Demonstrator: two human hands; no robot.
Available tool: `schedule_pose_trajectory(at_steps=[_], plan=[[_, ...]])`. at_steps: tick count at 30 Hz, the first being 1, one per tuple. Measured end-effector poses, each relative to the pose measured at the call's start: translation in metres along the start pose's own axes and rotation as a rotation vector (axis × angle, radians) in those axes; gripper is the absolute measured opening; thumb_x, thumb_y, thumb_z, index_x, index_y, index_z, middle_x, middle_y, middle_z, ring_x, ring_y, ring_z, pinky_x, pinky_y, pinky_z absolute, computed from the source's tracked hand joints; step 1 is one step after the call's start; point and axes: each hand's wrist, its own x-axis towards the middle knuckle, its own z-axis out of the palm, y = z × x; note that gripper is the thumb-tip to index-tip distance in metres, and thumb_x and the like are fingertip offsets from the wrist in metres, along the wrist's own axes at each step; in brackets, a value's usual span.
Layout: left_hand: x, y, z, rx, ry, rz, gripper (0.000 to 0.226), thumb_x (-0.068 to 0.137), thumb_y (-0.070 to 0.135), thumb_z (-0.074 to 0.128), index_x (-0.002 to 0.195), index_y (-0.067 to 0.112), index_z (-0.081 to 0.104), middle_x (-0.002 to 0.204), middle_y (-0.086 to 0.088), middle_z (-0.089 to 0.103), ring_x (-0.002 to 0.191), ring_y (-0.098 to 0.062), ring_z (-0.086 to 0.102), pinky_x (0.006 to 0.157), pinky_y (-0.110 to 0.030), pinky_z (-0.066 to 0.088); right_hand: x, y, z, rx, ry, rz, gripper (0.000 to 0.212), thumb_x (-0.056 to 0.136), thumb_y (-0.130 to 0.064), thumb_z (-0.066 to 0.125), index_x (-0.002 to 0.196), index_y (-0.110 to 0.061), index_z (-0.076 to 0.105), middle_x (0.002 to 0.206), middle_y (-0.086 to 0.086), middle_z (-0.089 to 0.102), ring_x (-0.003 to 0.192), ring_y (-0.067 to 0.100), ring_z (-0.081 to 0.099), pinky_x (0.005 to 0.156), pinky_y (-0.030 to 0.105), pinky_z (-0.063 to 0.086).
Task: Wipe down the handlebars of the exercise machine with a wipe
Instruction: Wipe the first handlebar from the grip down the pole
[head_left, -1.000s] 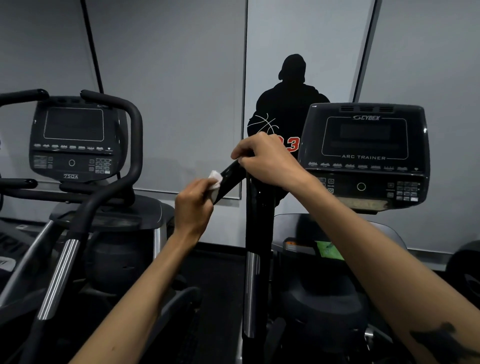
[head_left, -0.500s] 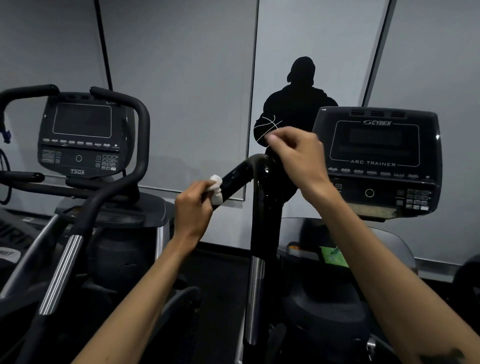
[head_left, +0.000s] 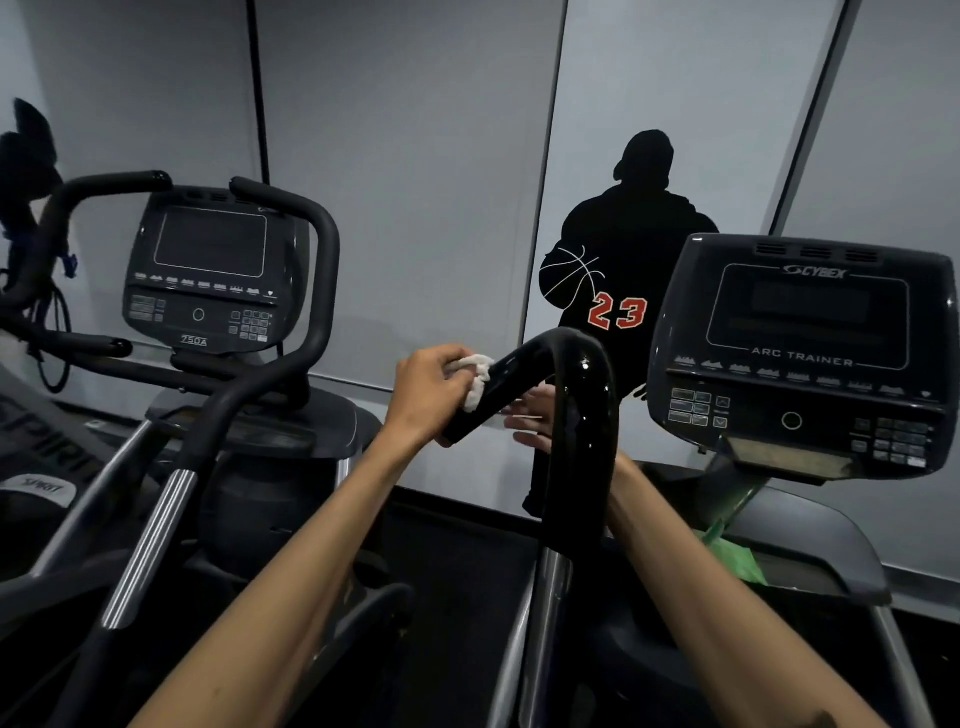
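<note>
A glossy black curved handlebar (head_left: 576, 374) rises in the centre of the view, its free end pointing down to the left. My left hand (head_left: 434, 387) holds a crumpled white wipe (head_left: 475, 382) pressed against that downward end of the bar. My right hand (head_left: 535, 421) is behind the bar's upright part, mostly hidden by it; only straight fingers show to the left of the bar, just under the sloped end, and they hold nothing I can see.
The Cybex Arc Trainer console (head_left: 810, 353) is at the right. A second machine with console (head_left: 208, 270) and dark handlebars (head_left: 317, 291) stands at the left. A green item (head_left: 737, 561) lies on the right machine's housing. Grey wall panels are behind.
My right hand left the top of the bend and dropped behind the bar's upright. My left hand still holds the wipe on the sloped end. The view shifted closer and to the left.
</note>
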Motion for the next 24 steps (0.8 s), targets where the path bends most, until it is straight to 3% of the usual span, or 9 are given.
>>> schedule_pose_trajectory(at_steps=[3,6,8,10,12,14,17,20,24], plan=[[0.009,-0.007,0.000,-0.060,-0.027,-0.081,0.012,0.085,0.008,0.065,0.088,0.016,0.073,0.078,0.006,0.072,0.074,-0.008,0.063,0.062,-0.010,0.044,0.037,0.029,-0.020,0.075,-0.004,-0.097,0.033,0.107,-0.016,0.041,0.116,-0.012,0.073,0.115,0.013,0.071,0.098,0.023,0.076,0.072,0.026,0.060],[0.014,-0.010,0.001,-0.117,-0.086,-0.085,0.011,0.085,0.007,0.067,0.089,0.014,0.075,0.084,0.001,0.076,0.077,-0.009,0.066,0.070,-0.020,0.050,-0.008,0.017,-0.007,0.084,-0.024,-0.007,0.038,0.110,-0.005,0.032,0.141,0.001,0.053,0.139,0.018,0.057,0.120,0.034,0.064,0.076,0.023,0.058],[0.013,-0.016,-0.001,-0.160,-0.164,-0.119,0.013,0.083,0.009,0.065,0.090,0.013,0.075,0.085,-0.002,0.075,0.078,-0.010,0.064,0.072,-0.025,0.050,-0.029,0.021,-0.013,0.087,0.098,0.024,0.039,0.107,0.006,0.030,0.144,0.012,0.041,0.117,0.018,0.062,0.091,0.029,0.067,0.058,0.015,0.053],[0.010,-0.026,-0.006,-0.236,-0.227,-0.198,0.018,0.076,0.014,0.062,0.089,0.008,0.074,0.079,-0.003,0.072,0.075,-0.014,0.060,0.070,-0.030,0.045,-0.057,0.008,-0.003,0.170,0.121,-0.018,0.037,0.106,0.009,0.030,0.139,0.008,0.046,0.089,0.008,0.060,0.059,0.013,0.068,0.042,0.013,0.048],[0.009,-0.035,-0.011,-0.295,-0.263,-0.278,0.015,0.076,0.011,0.062,0.086,0.007,0.074,0.072,-0.002,0.066,0.071,-0.016,0.058,0.066,-0.027,0.044,-0.053,0.012,-0.002,0.160,0.085,-0.017,0.027,0.106,0.008,0.030,0.121,0.000,0.050,0.080,0.005,0.055,0.041,0.000,0.061,0.040,0.013,0.046],[0.010,-0.036,-0.013,-0.336,-0.294,-0.315,0.017,0.075,0.004,0.063,0.089,0.004,0.074,0.070,-0.002,0.065,0.066,-0.015,0.057,0.060,-0.021,0.045,-0.012,0.028,-0.011,0.178,0.016,0.007,0.030,0.107,0.004,0.031,0.113,0.010,0.060,0.082,0.013,0.062,0.049,-0.004,0.065,0.048,0.011,0.049],[0.014,-0.026,-0.009,-0.415,-0.312,-0.280,0.034,0.066,0.009,0.062,0.097,0.000,0.074,0.080,-0.007,0.070,0.073,-0.015,0.062,0.069,-0.026,0.048,0.041,0.035,-0.001,0.260,-0.099,0.001,0.036,0.108,-0.011,0.041,0.109,-0.005,0.077,0.123,0.034,0.057,0.104,0.023,0.070,0.087,0.030,0.060],[0.017,-0.020,-0.001,-0.440,-0.344,-0.328,0.028,0.073,0.006,0.062,0.095,0.008,0.079,0.078,-0.004,0.070,0.074,-0.015,0.062,0.067,-0.023,0.046,0.053,0.031,0.010,0.424,-0.156,0.044,0.039,0.108,-0.017,0.038,0.100,-0.005,0.074,0.097,0.018,0.061,0.088,0.029,0.068,0.080,0.038,0.063],[0.018,-0.024,-0.001,-0.367,-0.201,-0.327,0.017,0.074,0.023,0.072,0.089,0.017,0.076,0.078,0.001,0.070,0.077,-0.017,0.064,0.069,-0.027,0.050,0.050,0.030,0.024,0.481,-0.211,-0.024,0.050,0.110,-0.020,0.028,0.093,-0.007,0.073,0.092,0.010,0.070,0.086,0.023,0.068,0.081,0.036,0.059]])
